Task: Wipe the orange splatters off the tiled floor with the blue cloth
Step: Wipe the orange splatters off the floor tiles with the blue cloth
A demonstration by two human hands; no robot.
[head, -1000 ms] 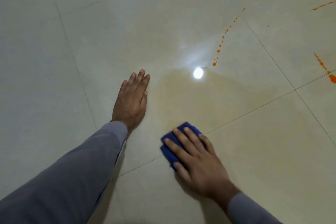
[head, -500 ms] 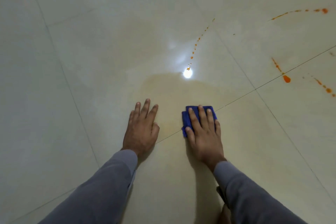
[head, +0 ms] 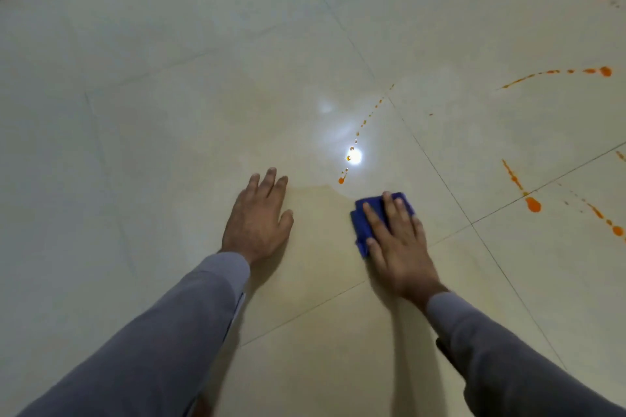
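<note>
Blue cloth flat on tiled floor, pressed under straight fingers of right hand. Left hand flat on floor beside it, fingers straight, holding nothing. Orange splatters dotted ahead and well right of cloth, nearest drop just beyond it.

An indoor room, likely a home: glossy cream tiled floor reflecting a ceiling light.

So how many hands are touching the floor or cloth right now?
2. The left hand rests flat on the bare tiled floor; the right hand presses flat on the blue cloth, just right of it. None appear hidden.
</note>
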